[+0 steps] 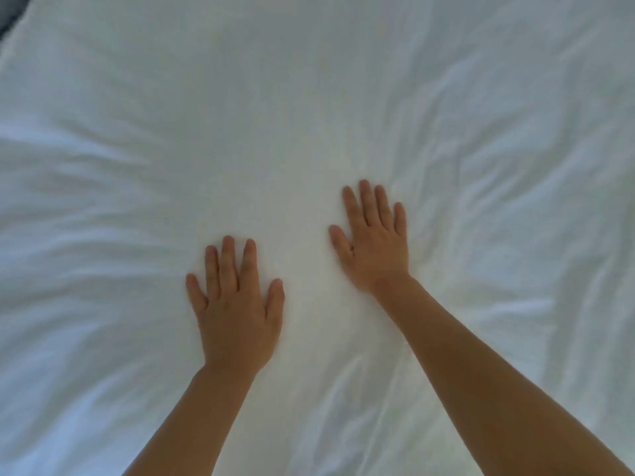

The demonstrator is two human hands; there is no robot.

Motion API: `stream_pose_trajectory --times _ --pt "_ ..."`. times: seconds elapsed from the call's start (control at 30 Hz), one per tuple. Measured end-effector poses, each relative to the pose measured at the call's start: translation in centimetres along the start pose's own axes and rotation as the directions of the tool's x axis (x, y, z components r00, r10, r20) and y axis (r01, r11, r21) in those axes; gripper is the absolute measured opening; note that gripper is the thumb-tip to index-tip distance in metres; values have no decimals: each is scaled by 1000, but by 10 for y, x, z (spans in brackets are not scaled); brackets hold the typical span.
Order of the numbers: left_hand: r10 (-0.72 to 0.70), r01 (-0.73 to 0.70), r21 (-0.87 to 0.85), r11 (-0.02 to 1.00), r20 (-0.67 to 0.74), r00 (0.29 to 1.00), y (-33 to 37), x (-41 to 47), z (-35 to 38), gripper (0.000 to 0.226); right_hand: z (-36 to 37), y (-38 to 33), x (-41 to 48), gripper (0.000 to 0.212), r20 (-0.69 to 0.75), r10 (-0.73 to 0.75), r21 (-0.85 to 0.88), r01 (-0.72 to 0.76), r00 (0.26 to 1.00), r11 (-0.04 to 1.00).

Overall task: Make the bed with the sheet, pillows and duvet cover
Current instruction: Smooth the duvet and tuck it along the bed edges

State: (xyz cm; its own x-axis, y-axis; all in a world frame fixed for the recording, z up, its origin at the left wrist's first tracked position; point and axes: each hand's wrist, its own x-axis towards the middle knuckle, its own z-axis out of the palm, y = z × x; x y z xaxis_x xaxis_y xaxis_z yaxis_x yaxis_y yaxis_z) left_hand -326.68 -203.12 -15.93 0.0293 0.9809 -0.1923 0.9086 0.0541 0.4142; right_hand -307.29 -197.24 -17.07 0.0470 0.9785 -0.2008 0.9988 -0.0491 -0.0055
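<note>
While both hands lie flat with palms down, the white cloth [309,97] fills almost the whole view under and around them. It is hard to tell if this cloth is the sheet or the duvet cover. The left hand [237,314] is nearer, and its fingers [226,262] are straight and a little spread, with the thumb out to the side. The right hand [374,242] reaches farther up the bed, fingers straight and close together, thumb pointing out. Between the hands the cloth looks smooth. Soft wrinkles [86,187] fan out to both sides. One dark corner [5,15] peeks in at the top left.
</note>
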Motion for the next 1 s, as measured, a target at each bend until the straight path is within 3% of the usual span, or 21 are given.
stream_pose_trajectory --times 0.13,0.27,0.37,0.47,0.5,0.53,0.6,0.63,0.7,0.77,0.87,0.93,1.0 --pt "171 -173 34 984 49 984 92 -36 62 64 19 173 -88 71 50 280 0 -280 959 960" --pt "247 -252 13 968 171 954 193 -128 138 65 44 323 -225 70 119 522 43 -530 845 847" --pt "341 -358 10 934 281 897 271 -207 191 66 53 399 -306 69 172 603 52 -619 779 784" --pt "424 -446 -27 895 371 827 340 -263 222 66 56 430 -331 72 165 715 158 -733 680 661" --pt "481 -497 -58 866 368 796 355 -272 226 65 55 429 -329 72 155 715 217 -729 682 649" --pt "530 -541 -74 838 351 772 365 -276 228 63 51 424 -322 72 136 665 285 -672 734 683" --pt "514 -520 -49 853 261 817 375 -271 229 62 41 409 -303 70 39 405 394 -386 914 834" --pt "418 -423 -24 906 211 884 379 -264 228 64 37 404 -296 67 -15 230 386 -207 973 899" --pt "158 -164 19 986 178 971 396 -256 226 73 35 417 -288 62 -36 -27 288 36 999 957" --pt "60 -78 70 995 227 972 421 -266 239 84 47 469 -294 63 21 -64 181 60 998 982" --pt "125 -182 107 977 403 907 472 -310 274 88 74 585 -344 66 27 292 105 -293 956 950" --pt "193 -278 96 956 509 839 508 -340 299 87 83 661 -397 70 54 535 108 -538 843 836" --pt "183 -306 153 940 532 827 534 -360 319 92 90 710 -446 74 133 651 101 -663 747 741"
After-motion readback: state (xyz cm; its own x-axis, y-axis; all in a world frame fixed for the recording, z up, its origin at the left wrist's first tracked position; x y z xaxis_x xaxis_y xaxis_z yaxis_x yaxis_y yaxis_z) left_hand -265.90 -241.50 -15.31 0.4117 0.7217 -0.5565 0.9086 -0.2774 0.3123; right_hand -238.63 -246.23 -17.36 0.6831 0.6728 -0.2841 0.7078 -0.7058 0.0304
